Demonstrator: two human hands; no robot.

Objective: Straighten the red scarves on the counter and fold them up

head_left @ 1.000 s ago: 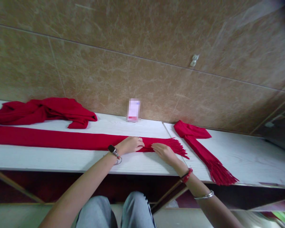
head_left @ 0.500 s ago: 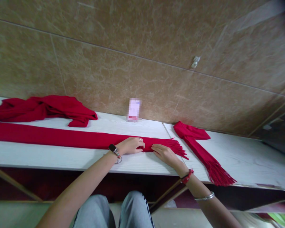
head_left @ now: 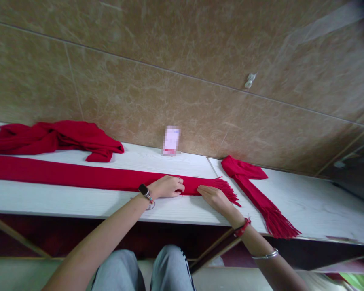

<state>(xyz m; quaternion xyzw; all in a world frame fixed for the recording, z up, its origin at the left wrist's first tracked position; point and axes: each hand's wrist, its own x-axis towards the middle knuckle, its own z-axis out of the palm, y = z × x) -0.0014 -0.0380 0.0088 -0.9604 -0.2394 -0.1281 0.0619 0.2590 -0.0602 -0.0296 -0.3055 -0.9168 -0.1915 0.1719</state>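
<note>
A long red scarf [head_left: 87,178] lies stretched flat along the white shelf top, its fringed end to the right. My left hand [head_left: 167,186], wearing a ring and a dark watch, rests on it with curled fingers and the thumb close to them, pinching its cloth near the front edge. Just to the right, my right hand [head_left: 214,198] lies on the same scarf short of the fringe, its fingers stretched out flat. Another red scarf [head_left: 251,190] lies loosely folded at the right, fringe toward the front edge. Bunched red cloth [head_left: 57,139] sits behind at the left.
Against the brown marbled wall [head_left: 133,97] stands a small blurred pinkish item [head_left: 171,140]. A small white fitting [head_left: 250,81] is on the wall. The white shelf [head_left: 87,204] has open compartments below its front edge, close to my knees [head_left: 170,266].
My right hand has slid slightly right along the scarf, widening the gap between my hands. My left hand stays in nearly the same place.
</note>
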